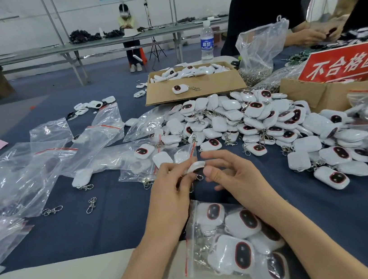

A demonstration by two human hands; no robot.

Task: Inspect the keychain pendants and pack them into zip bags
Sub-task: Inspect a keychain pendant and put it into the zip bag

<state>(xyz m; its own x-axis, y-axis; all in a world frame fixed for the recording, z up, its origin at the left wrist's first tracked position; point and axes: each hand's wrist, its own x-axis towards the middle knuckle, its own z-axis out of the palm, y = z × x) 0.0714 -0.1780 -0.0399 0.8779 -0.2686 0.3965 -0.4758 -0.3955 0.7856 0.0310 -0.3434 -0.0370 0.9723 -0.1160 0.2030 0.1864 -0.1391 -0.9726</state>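
Both hands meet above the blue table cloth on one white keychain pendant [197,167], seen edge-on with its metal clasp hanging below. My left hand [173,188] pinches its left side; my right hand [228,175] holds its right side with thumb and fingers. Under my forearms lies a zip bag [234,234] with a red seal line, filled with several white pendants with dark oval faces. A large heap of loose pendants [258,117] spreads across the table beyond and to the right. Empty zip bags [46,158] lie scattered to the left.
A cardboard box [194,85] with pendants stands at the back, a water bottle [206,42] behind it. A red sign [342,62] on another box is at the right. Loose metal clasps [90,205] lie left. Another person [278,8] works opposite.
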